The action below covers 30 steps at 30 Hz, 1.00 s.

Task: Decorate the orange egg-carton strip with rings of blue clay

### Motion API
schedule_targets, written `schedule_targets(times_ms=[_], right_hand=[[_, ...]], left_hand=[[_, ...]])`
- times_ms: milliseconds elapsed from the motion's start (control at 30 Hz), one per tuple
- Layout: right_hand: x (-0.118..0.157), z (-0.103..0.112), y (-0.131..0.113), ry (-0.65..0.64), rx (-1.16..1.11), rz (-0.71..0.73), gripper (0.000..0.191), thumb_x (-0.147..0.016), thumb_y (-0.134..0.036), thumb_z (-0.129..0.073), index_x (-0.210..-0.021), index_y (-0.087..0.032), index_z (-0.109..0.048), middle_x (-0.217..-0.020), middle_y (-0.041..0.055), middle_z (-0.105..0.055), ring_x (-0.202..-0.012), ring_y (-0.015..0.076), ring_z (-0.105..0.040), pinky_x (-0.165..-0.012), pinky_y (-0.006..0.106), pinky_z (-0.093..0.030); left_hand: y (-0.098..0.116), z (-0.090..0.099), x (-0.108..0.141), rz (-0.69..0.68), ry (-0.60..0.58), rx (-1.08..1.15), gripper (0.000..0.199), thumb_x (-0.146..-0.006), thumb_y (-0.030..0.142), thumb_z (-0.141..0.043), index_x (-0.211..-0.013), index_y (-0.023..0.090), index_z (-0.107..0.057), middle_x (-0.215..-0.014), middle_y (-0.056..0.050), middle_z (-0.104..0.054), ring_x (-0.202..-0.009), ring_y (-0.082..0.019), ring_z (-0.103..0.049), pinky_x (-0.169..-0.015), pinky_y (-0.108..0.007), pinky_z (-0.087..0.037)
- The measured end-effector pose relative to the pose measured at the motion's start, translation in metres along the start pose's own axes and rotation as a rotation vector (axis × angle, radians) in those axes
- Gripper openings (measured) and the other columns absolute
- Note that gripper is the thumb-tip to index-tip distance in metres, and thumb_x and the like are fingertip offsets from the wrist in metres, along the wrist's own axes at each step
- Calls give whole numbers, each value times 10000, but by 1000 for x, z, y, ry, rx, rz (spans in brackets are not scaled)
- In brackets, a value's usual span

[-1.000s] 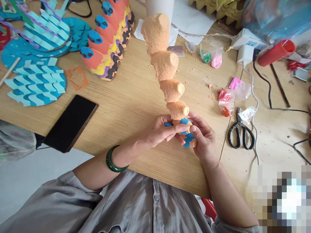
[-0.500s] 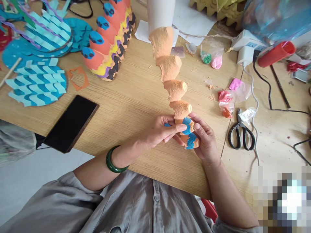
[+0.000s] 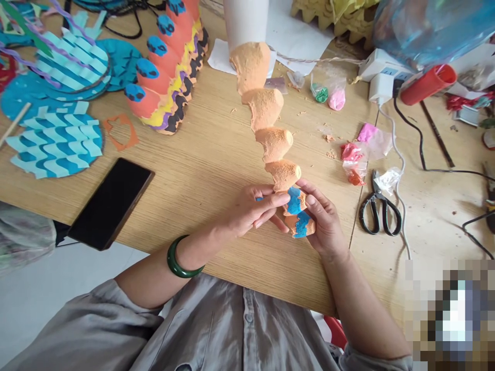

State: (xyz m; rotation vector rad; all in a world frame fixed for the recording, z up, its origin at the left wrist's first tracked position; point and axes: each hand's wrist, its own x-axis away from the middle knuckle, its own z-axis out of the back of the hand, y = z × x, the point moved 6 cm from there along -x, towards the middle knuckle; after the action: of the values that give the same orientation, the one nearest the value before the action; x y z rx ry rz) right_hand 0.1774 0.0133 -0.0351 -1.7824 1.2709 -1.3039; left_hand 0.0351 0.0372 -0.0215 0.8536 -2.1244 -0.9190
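Note:
A long bumpy strip, apparently a piece of egg carton coated in orange foam clay (image 3: pixel 266 108), runs from my hands toward the back. Blue clay (image 3: pixel 294 201) covers the middle of its two nearest bumps. My left hand (image 3: pixel 257 208) is closed at the strip's left side, thumb pressing by the upper blue patch. A small blue bit (image 3: pixel 259 199) shows between its fingers. From the right, my right hand (image 3: pixel 327 221) grips the near end, thumb against the bump and fingers behind. The strip's underside is hidden.
A white cylinder (image 3: pixel 247 23) stands at the strip's far end. To the left are a phone (image 3: pixel 112 203), a painted orange bumpy piece (image 3: pixel 170 77) and blue paper crafts (image 3: pixel 58 139). On the right lie scissors (image 3: pixel 381 211), bagged clay (image 3: pixel 352 159), a power strip (image 3: pixel 382 67) and cables.
The view has shifted slightly, so most things on the table appear a little further left. My hands keep nearly the same hold on the orange strip.

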Motion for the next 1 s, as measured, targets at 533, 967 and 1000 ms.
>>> schedule_targets(times_ms=[533,967,1000], right_hand=[[3,-9,-1,81,-83,30,346,-758,-434,-913,-1043,-281,-791,-940,-7,-792,-760,132,-703,-717,274,-585],[4,-10,-3,114,-62,58,385,-753,-445,-914,-1039,-244,-753,-928,10,-772,-741,134,-682,-590,244,-541],[4,-11,-3,104,-62,48,394,-753,-449,-913,-1042,-241,-747,-916,10,-770,-726,138,-681,-574,248,-539]], left_hand=[[-6,7,-9,-29,66,12,410,-711,466,-925,-807,138,-699,-581,65,-574,-420,-16,-382,-466,-181,-508],[-8,13,-4,-11,127,-245,428,-730,449,-914,-939,153,-686,-699,6,-676,-491,-71,-579,-391,-190,-333],[-7,14,-5,-17,140,-257,419,-736,449,-909,-922,150,-681,-680,11,-667,-479,-69,-572,-383,-190,-320]])
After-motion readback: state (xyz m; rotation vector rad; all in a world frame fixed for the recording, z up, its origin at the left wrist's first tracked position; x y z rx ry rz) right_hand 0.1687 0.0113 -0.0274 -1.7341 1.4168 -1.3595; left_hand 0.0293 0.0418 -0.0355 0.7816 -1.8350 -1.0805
